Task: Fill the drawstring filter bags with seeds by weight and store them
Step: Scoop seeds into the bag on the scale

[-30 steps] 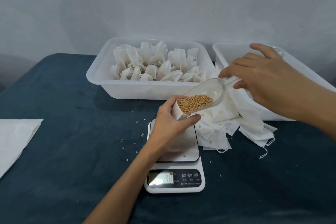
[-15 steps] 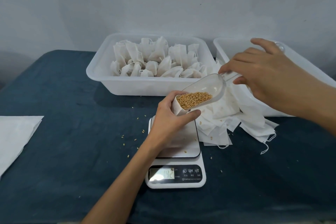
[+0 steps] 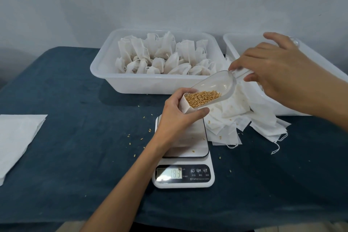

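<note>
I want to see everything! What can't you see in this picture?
- Bag on the scale: mostly hidden by the left hand.
- Right tub: inside covered by the right hand.
- Scoop handle: wrapped in fingers.
- Scale button labels: too small.
- White sheet: cut off at left edge.

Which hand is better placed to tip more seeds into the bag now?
The right hand: it holds the clear scoop, whose mouth is at the bag. The left hand holds that bag open on the scale.
</note>
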